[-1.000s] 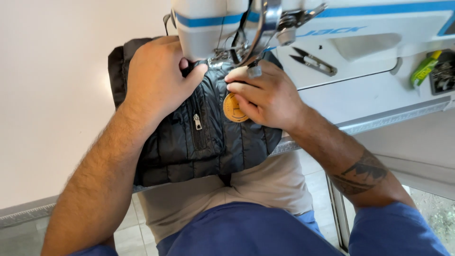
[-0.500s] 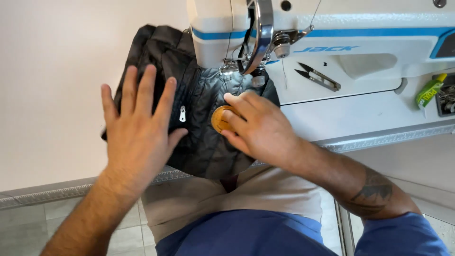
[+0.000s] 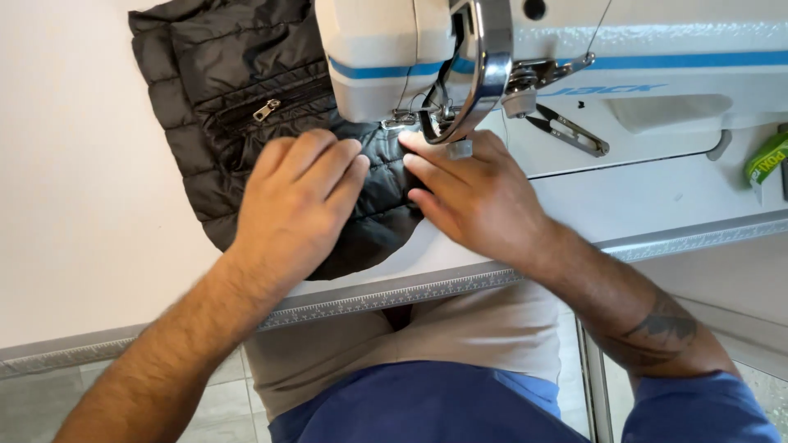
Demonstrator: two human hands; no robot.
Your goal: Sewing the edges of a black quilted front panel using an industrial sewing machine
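Under the needle | left hand (image 3: 300,197) and right hand (image 3: 476,193) open, pressing black quilted jacket (image 3: 222,74) flat | I'd keep fabric taut, fingertips clear

Jacket (image 3: 230,74), upper left of frame: black quilted cloth, slight sheen, with a bright metal zip pull (image 3: 264,109). Sewing machine (image 3: 574,49), top: smooth glossy white casing, polished metal guard. Snips (image 3: 566,131): dark metal. Table (image 3: 82,205): smooth matt white.
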